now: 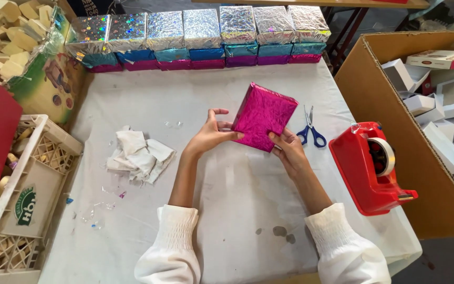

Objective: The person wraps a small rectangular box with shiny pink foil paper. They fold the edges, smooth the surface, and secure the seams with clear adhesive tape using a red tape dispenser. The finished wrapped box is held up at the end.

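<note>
Between both hands' fingers (226, 134), magenta foil-wrapped box (264, 116).

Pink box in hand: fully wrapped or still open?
Wrapped on the visible face: the pink box shows unbroken crinkled foil there. Its underside is hidden, so cannot tell.

You get bright, even daylight across the table (248, 210), with only soft, faint shadows under your forearms. Glare sparkles off the foil-wrapped boxes (200, 37) along the far edge. Focus is sharp throughout, though the wide lens bends lines near the corners.

Both hands, left hand (209, 135) and right hand (289, 150), hold a magenta foil-wrapped box (264, 115) above the table (237, 189).
</note>
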